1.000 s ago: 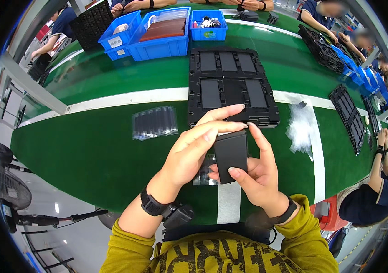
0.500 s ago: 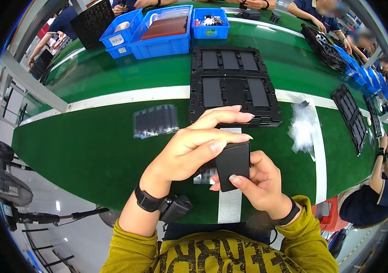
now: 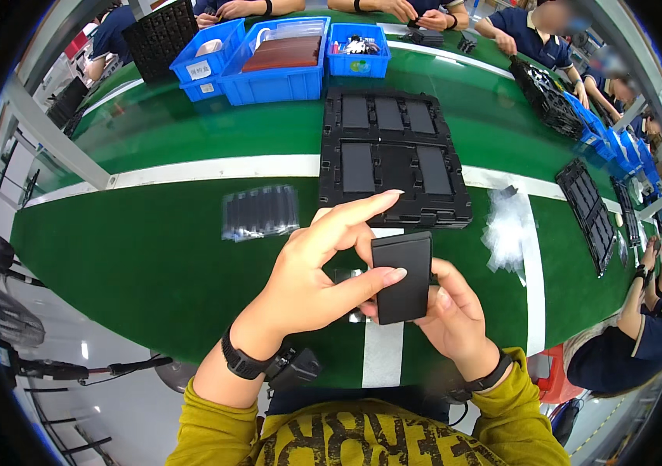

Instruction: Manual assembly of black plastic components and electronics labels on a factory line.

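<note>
Between my hands, above the table, is a flat black rectangular piece (image 3: 406,291) with a line across its upper end. My left hand (image 3: 319,268) pinches its left side, thumb lying on the front face and index finger stretched out past the top. My right hand (image 3: 455,318) holds the right edge from below, with its thumb beside that edge and other fingers partly hidden behind. Just beyond stands a black moulded tray (image 3: 397,206) with several dark flat rectangular pieces in its slots. Part of a small clear film (image 3: 344,274) shows behind my left hand.
Left of the tray lies a row of dark strips in clear film (image 3: 261,213); to the right, a heap of clear film pieces (image 3: 508,229). Blue bins (image 3: 278,84) stand farther back. Another black tray (image 3: 587,213) lies at the right. Co-workers' hands (image 3: 404,12) are at the far side.
My left fingers have lifted from the piece's top end, and my left thumb has come down onto its face. My right thumb has moved off the face to the right edge.
</note>
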`<action>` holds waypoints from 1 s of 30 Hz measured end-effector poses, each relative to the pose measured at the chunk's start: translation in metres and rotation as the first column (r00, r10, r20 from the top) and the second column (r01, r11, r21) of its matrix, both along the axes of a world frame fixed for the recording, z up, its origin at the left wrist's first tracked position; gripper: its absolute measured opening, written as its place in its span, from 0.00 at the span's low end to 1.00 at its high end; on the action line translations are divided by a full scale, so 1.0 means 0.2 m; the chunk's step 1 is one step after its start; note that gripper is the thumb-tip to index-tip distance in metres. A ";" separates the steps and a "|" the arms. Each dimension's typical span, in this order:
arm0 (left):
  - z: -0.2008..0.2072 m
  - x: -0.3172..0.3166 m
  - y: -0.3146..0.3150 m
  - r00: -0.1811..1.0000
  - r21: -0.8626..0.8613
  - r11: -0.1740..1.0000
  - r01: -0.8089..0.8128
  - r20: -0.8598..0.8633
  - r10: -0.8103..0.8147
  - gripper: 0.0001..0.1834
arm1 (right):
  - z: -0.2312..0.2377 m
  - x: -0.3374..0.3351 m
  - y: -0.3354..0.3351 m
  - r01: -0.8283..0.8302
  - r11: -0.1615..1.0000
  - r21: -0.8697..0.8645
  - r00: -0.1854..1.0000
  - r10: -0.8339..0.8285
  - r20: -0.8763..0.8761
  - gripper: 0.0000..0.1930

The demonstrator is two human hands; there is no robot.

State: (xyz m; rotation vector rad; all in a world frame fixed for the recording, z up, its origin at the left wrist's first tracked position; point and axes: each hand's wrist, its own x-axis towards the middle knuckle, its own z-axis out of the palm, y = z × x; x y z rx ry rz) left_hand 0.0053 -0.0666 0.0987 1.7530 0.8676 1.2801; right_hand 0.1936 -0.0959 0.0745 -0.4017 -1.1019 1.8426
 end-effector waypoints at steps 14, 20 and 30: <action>-0.06 -0.14 0.01 0.940 -0.060 0.984 0.170 -0.290 -0.180 0.17 | -0.11 0.18 0.04 -0.148 0.982 -0.121 0.987 0.139 -0.074 0.23; -0.15 -0.17 -0.09 0.591 -0.151 0.906 0.396 -0.713 -0.377 0.26 | -0.05 0.27 0.09 -0.248 0.660 0.709 0.519 -0.527 0.673 0.21; -0.19 -0.18 -0.10 0.496 -0.150 0.903 0.402 -0.793 -0.352 0.26 | -0.11 0.28 0.07 -0.480 0.521 0.706 0.320 -0.646 0.694 0.18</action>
